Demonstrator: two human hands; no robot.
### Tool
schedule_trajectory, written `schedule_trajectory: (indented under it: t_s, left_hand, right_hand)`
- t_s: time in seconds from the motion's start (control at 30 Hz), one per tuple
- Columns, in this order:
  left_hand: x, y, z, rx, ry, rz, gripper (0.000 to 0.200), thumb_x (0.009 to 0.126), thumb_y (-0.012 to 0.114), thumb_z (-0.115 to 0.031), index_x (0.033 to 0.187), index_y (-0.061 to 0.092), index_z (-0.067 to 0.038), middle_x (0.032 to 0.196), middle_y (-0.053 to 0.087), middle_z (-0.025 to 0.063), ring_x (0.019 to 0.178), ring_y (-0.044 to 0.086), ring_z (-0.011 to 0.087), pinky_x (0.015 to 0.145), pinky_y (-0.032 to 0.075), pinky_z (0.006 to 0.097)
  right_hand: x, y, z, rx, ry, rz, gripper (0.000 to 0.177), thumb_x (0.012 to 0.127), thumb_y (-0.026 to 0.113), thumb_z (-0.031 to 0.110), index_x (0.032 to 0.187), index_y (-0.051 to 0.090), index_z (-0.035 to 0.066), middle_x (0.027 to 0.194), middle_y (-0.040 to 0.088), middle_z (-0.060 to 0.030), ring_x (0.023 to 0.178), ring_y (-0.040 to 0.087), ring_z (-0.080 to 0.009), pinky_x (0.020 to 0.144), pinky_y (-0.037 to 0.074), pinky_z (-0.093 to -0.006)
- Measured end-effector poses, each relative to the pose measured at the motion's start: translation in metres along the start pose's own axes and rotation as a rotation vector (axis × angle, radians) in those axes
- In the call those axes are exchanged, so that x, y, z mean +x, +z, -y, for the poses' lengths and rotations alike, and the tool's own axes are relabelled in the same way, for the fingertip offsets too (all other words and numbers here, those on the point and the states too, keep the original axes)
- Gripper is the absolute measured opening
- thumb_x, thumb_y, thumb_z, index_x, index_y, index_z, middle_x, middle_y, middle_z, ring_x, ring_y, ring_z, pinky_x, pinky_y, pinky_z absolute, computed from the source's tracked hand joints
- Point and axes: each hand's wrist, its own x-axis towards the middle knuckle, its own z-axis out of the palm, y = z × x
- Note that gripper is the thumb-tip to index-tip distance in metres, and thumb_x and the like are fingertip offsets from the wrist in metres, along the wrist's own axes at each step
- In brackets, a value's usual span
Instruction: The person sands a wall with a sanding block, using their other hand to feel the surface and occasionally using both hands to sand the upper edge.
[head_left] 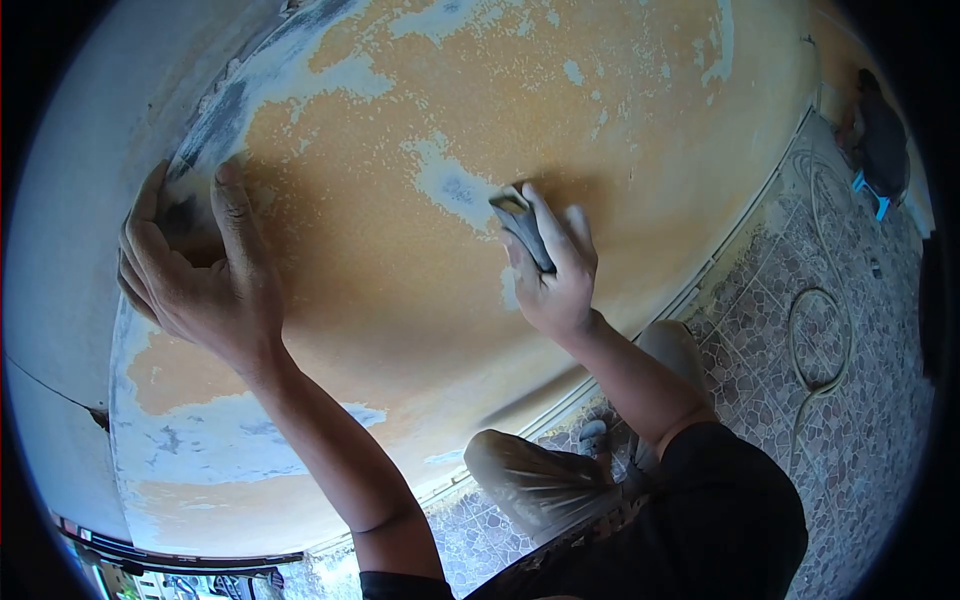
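In front of me is a wall (340, 230) with worn orange-yellow paint and bare whitish and grey patches. My right hand (562, 265) grips a folded piece of sandpaper (524, 228), dark outside and tan inside its fold. It is at the wall, beside a pale patch (455, 185). My left hand (205, 270) rests against the wall near its left edge, thumb and fingers spread, with nothing in it. A dark grey scuffed strip (212, 125) runs above those fingers.
Below the wall lies a stone-patterned tile floor (750, 330). A hose (848, 345) is coiled there on the right. Farther off, a person in dark clothes (880, 140) is beside a blue stool (872, 194). My bent knee (500, 460) is close to the wall's base.
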Motion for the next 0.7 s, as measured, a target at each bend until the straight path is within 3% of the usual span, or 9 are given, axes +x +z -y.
schedule_trajectory:
  t_s: [0.1,0.23,0.33,0.47,0.6,0.67,0.7]
  left_hand:
    - [0.001,0.0,0.0,0.009,0.033,-0.024,0.052,0.086,0.08,-0.054,0.121,0.072,-0.016,0.109,0.072,0.0015,0.107,0.062,0.0201,0.107,0.039,0.0435]
    - [0.002,0.001,0.001,0.033,0.056,-0.041,0.052,0.086,0.08,-0.054,0.121,0.072,-0.016,0.109,0.072,0.0012,0.106,0.062,0.0199,0.106,0.039,0.0438]
    - [0.0,0.0,-0.001,0.013,0.007,-0.016,0.052,0.086,0.08,-0.054,0.121,0.072,-0.016,0.108,0.071,0.0012,0.105,0.062,0.0199,0.106,0.039,0.0438]
    - [0.001,0.001,-0.003,0.007,0.008,-0.026,0.05,0.086,0.08,-0.053,0.12,0.073,-0.016,0.108,0.071,0.0012,0.107,0.062,0.0201,0.107,0.039,0.0437]
    - [0.002,0.004,-0.001,0.011,0.064,-0.072,0.05,0.087,0.08,-0.052,0.12,0.072,-0.015,0.107,0.071,0.001,0.106,0.062,0.0204,0.106,0.04,0.044]
    - [0.002,0.003,-0.003,0.01,0.066,-0.076,0.051,0.086,0.08,-0.052,0.12,0.072,-0.015,0.108,0.071,0.0013,0.106,0.062,0.0208,0.107,0.04,0.0441]
    - [0.002,0.003,-0.003,0.008,0.062,-0.074,0.051,0.086,0.081,-0.052,0.12,0.072,-0.015,0.108,0.071,0.0016,0.106,0.062,0.0212,0.107,0.04,0.0442]
  right_hand:
    - [0.025,0.006,0.01,-0.01,-0.015,0.021,0.057,0.086,0.077,-0.003,0.14,0.057,-0.008,0.095,0.067,-0.0159,0.076,0.052,-0.0259,0.065,0.045,-0.0362]
    - [-0.071,-0.011,-0.01,-0.08,-0.005,0.1,0.058,0.084,0.078,-0.003,0.139,0.059,-0.007,0.093,0.069,-0.0143,0.075,0.053,-0.0244,0.065,0.045,-0.0356]
    - [-0.08,-0.018,-0.01,-0.058,0.016,0.145,0.058,0.084,0.079,-0.003,0.139,0.059,-0.007,0.092,0.069,-0.0133,0.075,0.052,-0.0241,0.064,0.045,-0.0358]
    - [-0.002,0.002,0.011,0.002,-0.047,0.121,0.056,0.085,0.078,-0.002,0.137,0.059,-0.009,0.092,0.07,-0.0137,0.074,0.052,-0.0243,0.063,0.044,-0.0367]
    - [-0.001,0.007,0.016,-0.026,-0.008,0.11,0.057,0.087,0.077,-0.001,0.139,0.057,-0.01,0.094,0.07,-0.0147,0.074,0.052,-0.0248,0.064,0.044,-0.0373]
    - [-0.053,0.0,0.0,-0.076,0.021,0.048,0.062,0.084,0.077,0.001,0.143,0.06,0.0,0.086,0.057,-0.0083,0.07,0.052,-0.0232,0.062,0.045,-0.0352]
    - [-0.073,-0.007,-0.006,-0.077,0.017,0.045,0.062,0.084,0.077,0.001,0.143,0.06,0.0,0.086,0.057,-0.0083,0.07,0.052,-0.0232,0.062,0.045,-0.0352]
